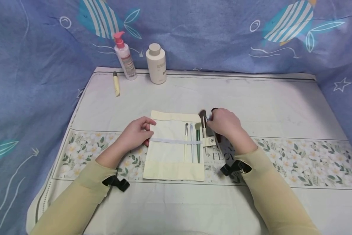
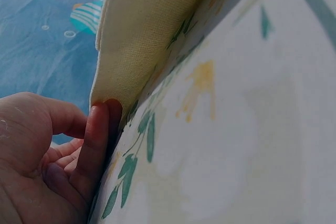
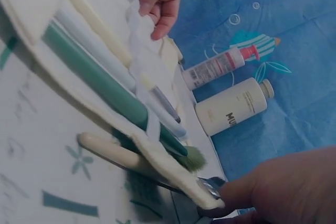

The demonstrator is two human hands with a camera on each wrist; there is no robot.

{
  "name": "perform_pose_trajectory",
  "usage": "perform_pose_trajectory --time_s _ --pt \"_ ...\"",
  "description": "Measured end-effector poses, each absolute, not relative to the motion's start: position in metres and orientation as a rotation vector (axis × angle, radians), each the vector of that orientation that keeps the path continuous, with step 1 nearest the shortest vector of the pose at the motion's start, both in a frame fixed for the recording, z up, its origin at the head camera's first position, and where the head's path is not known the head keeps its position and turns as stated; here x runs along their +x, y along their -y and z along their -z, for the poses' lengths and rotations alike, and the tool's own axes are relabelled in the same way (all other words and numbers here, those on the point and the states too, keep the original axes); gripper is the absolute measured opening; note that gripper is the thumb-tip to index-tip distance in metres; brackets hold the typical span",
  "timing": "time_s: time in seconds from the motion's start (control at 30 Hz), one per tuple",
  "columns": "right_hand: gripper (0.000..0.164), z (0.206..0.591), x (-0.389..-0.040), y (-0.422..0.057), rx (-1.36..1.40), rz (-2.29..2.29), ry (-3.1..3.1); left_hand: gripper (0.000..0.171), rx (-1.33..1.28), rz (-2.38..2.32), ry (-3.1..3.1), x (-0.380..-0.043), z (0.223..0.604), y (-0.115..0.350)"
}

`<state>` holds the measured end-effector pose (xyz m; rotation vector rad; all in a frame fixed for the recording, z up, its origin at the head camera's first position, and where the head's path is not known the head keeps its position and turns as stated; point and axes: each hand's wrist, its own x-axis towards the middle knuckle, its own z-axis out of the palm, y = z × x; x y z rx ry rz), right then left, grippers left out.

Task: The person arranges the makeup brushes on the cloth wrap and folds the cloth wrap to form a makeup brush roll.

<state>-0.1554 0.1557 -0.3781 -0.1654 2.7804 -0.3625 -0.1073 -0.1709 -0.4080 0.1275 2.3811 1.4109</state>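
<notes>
Tall white pump bottle with pink top (image 1: 126,63) stands up near back edge of white surface (image 1: 267,104). Fat white bottle with round grey-white cap (image 1: 156,65) stands just right of it, dark letters on its side. Small pale yellow tube with dark cap (image 1: 116,85) lies at left, near pump bottle. Strip of printed flowers and green leaves (image 1: 284,160) runs across surface. Blue cloth (image 1: 199,39) hangs behind, with teal striped fish (image 1: 292,21) and white star (image 1: 342,84).
</notes>
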Motion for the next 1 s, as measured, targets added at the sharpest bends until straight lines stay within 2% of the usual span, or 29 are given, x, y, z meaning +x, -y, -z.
perform_pose_trajectory --time_s 0.33,0.6,0.77,1.0 --pt "0.036 0.381 -0.159 -0.161 -0.134 0.577 -2.778 0.031 0.121 -1.41 -2.379 -0.106 0.41 0.171" --pt "0.016 0.375 -0.159 -0.164 -0.087 1.042 -2.732 0.03 0.125 -1.412 -2.377 -0.106 0.41 0.171" --pt "0.018 0.369 -0.161 -0.163 -0.048 1.373 -2.611 0.03 0.126 -1.408 -2.384 -0.107 0.41 0.171" --pt "0.022 0.364 -0.164 -0.158 -0.051 1.561 -2.493 0.03 0.121 -1.404 -2.387 -0.108 0.409 0.17"
